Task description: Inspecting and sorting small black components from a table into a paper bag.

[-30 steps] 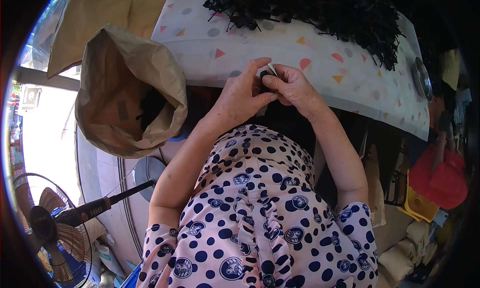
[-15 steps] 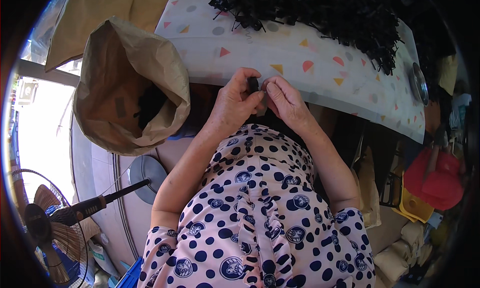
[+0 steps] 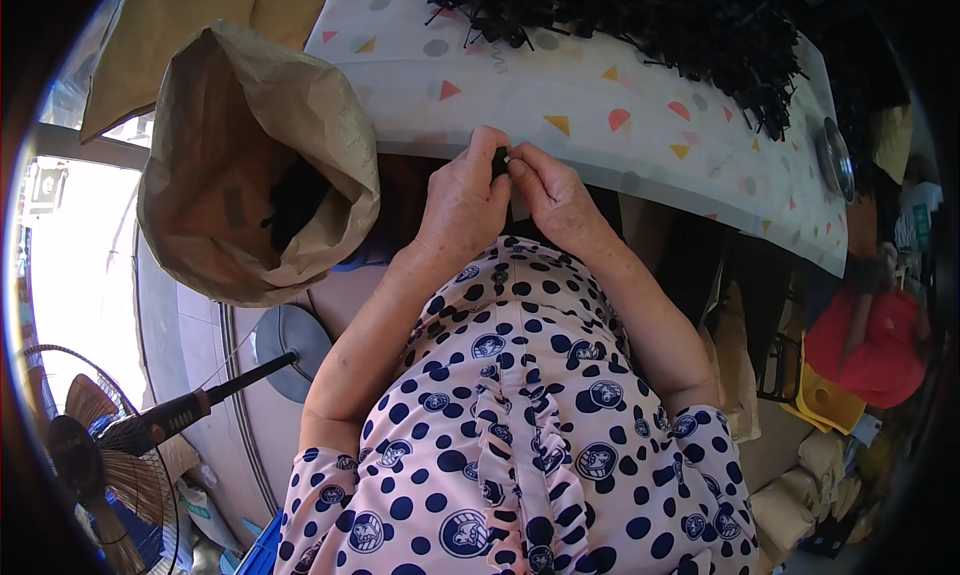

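A small black piece (image 3: 500, 162), mostly covered by my fingers, is held just off the table's near edge; its kind does not show. My left hand (image 3: 464, 197) is closed around it. Against its right end, my right hand (image 3: 552, 190) pinches with thumb and forefinger at a tiny pale spot. Beyond them, a large heap of thin black parts (image 3: 640, 35) covers the far side of the table. To my left, a wide brown paper sack (image 3: 190, 245) gapes, with black material (image 3: 298, 207) inside it.
The table (image 3: 480, 100) has a white cloth with coloured shapes. A round metal dish (image 3: 838, 160) sits at its right edge. Lower left stands a fan (image 3: 85, 455) with a round base (image 3: 290, 350). At right are a person in red (image 3: 870, 345) and a yellow chair (image 3: 830, 400).
Both hands have come closer together, and the left fingers have wrapped further over the black piece. The right hand has shifted slightly left. The whole view has moved a little.
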Action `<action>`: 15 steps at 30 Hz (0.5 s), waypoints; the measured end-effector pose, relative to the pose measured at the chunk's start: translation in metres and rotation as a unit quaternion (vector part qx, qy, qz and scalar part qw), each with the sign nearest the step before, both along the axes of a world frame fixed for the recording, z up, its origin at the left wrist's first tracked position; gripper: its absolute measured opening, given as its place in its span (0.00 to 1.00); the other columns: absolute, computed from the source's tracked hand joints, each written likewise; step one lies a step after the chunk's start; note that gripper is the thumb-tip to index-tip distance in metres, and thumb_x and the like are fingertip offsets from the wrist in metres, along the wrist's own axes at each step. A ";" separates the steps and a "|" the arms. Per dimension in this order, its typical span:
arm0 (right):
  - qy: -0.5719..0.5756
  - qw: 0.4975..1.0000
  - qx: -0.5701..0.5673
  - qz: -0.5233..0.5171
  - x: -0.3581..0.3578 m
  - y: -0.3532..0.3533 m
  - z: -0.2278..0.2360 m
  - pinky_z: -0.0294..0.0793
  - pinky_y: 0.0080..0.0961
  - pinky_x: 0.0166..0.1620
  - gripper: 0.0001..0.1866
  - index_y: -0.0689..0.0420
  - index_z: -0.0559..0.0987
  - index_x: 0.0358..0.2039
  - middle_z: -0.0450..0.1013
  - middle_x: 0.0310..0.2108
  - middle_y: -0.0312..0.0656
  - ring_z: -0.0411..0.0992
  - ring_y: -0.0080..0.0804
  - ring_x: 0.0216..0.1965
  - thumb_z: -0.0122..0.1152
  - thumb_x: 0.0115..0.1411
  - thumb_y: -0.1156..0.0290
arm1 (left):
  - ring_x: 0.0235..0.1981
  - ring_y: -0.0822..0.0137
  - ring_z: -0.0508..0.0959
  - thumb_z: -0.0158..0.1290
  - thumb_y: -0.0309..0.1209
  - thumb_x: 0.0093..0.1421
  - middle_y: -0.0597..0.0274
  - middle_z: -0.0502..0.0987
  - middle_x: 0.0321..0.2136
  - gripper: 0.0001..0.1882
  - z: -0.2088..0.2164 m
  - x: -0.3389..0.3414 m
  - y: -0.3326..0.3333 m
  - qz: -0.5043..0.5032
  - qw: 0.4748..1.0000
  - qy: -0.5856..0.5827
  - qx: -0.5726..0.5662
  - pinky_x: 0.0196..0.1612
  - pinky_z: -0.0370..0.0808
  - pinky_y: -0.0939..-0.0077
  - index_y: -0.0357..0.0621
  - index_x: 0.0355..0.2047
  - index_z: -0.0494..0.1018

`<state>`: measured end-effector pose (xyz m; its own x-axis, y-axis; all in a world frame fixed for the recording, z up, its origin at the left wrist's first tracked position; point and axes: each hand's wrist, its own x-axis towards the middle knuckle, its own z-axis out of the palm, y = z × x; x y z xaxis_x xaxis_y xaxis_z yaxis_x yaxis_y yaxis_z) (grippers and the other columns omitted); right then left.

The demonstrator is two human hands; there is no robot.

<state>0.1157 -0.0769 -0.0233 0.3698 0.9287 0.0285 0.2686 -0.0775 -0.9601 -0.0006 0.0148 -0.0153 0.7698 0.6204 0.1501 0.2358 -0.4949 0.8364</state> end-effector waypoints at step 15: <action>0.240 0.968 0.074 -0.022 0.018 -0.020 0.004 0.56 0.10 0.18 0.11 0.56 0.72 0.46 0.72 0.28 0.33 0.62 0.13 0.17 0.52 0.66 0.66 | 0.30 0.72 0.73 0.42 0.25 0.64 0.60 0.73 0.34 0.18 0.026 0.003 0.005 -0.032 0.766 -0.241 -0.595 0.35 0.71 0.81 0.47 0.55 0.64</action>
<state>0.1335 -0.0965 -0.0190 0.4119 0.9109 -0.0243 -0.2121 0.0699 -0.9747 0.0020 0.0195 0.0109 0.8375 0.5018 -0.2162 -0.2349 0.6879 0.6868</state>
